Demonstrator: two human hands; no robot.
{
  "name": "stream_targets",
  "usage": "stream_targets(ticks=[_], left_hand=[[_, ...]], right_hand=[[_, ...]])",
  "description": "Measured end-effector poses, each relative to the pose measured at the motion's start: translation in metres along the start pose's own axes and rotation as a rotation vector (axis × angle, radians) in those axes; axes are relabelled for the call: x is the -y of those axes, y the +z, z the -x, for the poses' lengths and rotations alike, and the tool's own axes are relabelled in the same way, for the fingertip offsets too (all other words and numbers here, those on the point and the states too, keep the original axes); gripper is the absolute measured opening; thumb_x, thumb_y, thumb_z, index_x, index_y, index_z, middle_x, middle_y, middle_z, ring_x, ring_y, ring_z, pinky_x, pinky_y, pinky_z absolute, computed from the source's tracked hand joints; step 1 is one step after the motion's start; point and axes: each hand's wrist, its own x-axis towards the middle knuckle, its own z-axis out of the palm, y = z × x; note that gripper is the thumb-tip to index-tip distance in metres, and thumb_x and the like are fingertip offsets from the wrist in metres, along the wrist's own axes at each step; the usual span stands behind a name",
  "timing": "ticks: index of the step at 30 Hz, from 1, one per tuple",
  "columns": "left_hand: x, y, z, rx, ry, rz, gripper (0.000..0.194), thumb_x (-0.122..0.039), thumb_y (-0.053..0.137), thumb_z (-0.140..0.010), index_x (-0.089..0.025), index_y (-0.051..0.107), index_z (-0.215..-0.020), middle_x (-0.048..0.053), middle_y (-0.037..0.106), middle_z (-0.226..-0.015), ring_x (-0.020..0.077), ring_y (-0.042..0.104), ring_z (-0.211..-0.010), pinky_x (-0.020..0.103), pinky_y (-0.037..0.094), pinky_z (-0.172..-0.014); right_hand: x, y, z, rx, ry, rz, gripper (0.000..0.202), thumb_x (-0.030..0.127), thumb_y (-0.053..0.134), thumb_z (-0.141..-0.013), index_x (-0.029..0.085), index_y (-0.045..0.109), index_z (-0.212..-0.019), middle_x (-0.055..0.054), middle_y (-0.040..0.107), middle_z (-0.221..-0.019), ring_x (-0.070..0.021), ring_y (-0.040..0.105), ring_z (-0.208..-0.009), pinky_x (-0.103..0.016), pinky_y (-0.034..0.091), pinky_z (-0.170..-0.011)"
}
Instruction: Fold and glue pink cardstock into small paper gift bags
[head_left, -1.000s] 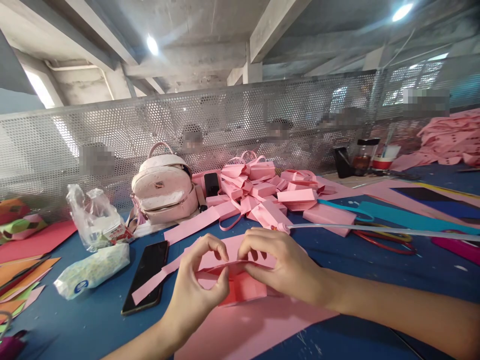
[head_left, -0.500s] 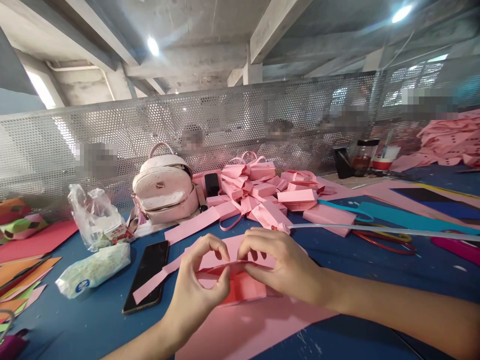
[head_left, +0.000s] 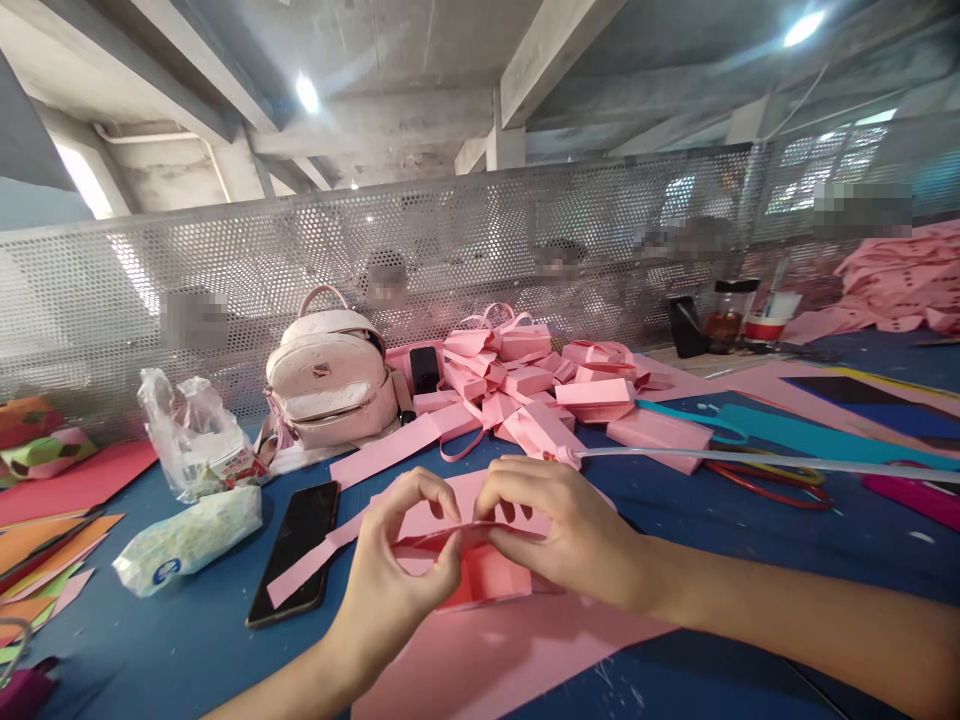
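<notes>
Both hands meet over a small folded pink paper box (head_left: pixel 495 577), whose open side faces me. My left hand (head_left: pixel 401 560) pinches the box's upper edge between thumb and forefinger. Close beside it, my right hand (head_left: pixel 559 520) grips the same edge, thumb below and fingers curled over the top. Under the box lies a flat pink sheet (head_left: pixel 480 660). A narrow pink strip (head_left: pixel 304 570) reaches out to the left, across a black phone (head_left: pixel 294 550). The far side of the box is hidden behind my fingers.
Pink folded boxes with handles (head_left: pixel 525 375) are heaped beyond my hands, beside a pale backpack (head_left: pixel 330 375). A tissue pack (head_left: pixel 191 540) and a clear plastic bag (head_left: pixel 191 430) lie left. A white tube (head_left: pixel 750 458) crosses from the right. A perforated metal partition (head_left: pixel 465 230) stands behind.
Almost nothing differs. Both hands keep their hold on the box's edge, and the surroundings show only a very slight shift of view.
</notes>
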Motion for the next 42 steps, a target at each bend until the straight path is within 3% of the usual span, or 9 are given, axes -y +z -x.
stream_targets(ticks=[23,35,42], left_hand=[[0.0003,-0.0011,0.0011,0.007,0.032,-0.014,0.010,-0.012,0.059,-0.083,-0.021,0.054,-0.082,0.000,0.056,-0.083,0.0164,0.056,-0.080,0.027,0.044,-0.077],[0.0010,-0.0008,0.0007,0.026,0.021,-0.014,0.008,-0.015,0.060,-0.085,-0.021,0.055,-0.082,0.001,0.057,-0.083,0.0177,0.056,-0.081,0.030,0.043,-0.078],[-0.0020,0.0005,0.0015,0.015,0.011,0.016,0.007,-0.016,0.061,-0.084,-0.020,0.055,-0.081,0.001,0.057,-0.084,0.0181,0.057,-0.082,0.031,0.044,-0.078]], right_hand=[[0.0029,0.0002,-0.0016,0.005,-0.019,0.008,0.011,0.015,0.067,-0.090,0.020,0.061,-0.083,0.003,0.064,-0.077,-0.0126,0.058,-0.069,-0.026,0.043,-0.070],[0.0040,0.0010,-0.0014,-0.037,-0.075,0.061,0.012,0.015,0.067,-0.090,0.019,0.061,-0.080,0.003,0.059,-0.070,-0.0119,0.053,-0.063,-0.025,0.039,-0.062],[0.0030,0.0021,-0.0003,-0.016,-0.061,0.057,0.011,0.018,0.065,-0.092,0.020,0.061,-0.081,0.002,0.063,-0.075,-0.0138,0.057,-0.068,-0.026,0.042,-0.065]])
